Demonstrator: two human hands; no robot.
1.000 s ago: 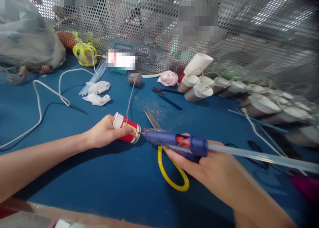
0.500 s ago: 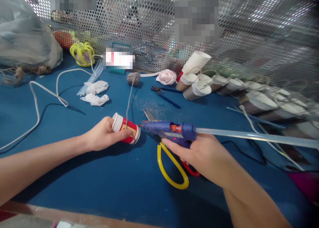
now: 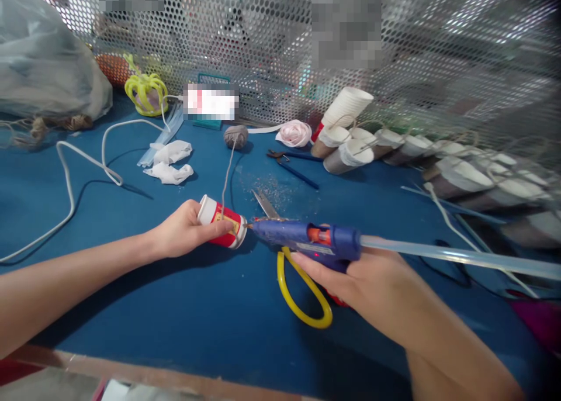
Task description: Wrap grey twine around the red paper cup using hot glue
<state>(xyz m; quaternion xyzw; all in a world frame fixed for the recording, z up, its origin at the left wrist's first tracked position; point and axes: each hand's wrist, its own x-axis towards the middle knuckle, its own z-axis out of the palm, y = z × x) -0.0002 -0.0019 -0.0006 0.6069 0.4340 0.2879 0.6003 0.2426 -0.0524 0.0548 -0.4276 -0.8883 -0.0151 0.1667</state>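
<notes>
My left hand (image 3: pixel 186 228) is closed around a red and white paper cup (image 3: pixel 209 209) tipped on its side, its base facing right. The thumb presses a strand of grey yarn to the cup; the strand runs back to a ball of yarn (image 3: pixel 235 136). In my right hand (image 3: pixel 350 275) is a blue hot glue gun (image 3: pixel 287 234), its nozzle at the cup's base edge. A long clear glue stick (image 3: pixel 438 255) sticks out of its rear. Beneath the gun lie scissors (image 3: pixel 305 293) with yellow and red handles, partly hidden.
Blue-handled pliers (image 3: pixel 294 170) lie behind the gun. Paper cups with twine (image 3: pixel 350 155) line the right side. White scraps (image 3: pixel 169 164), a white cable (image 3: pixel 68 196) and a yellow pipe-cleaner basket (image 3: pixel 146 94) are at left. A perforated metal screen (image 3: pixel 272 44) stands behind.
My right hand has drawn the glue gun slightly right and down. The cup in my left hand is nearly where it was, and the view has shifted a little.
</notes>
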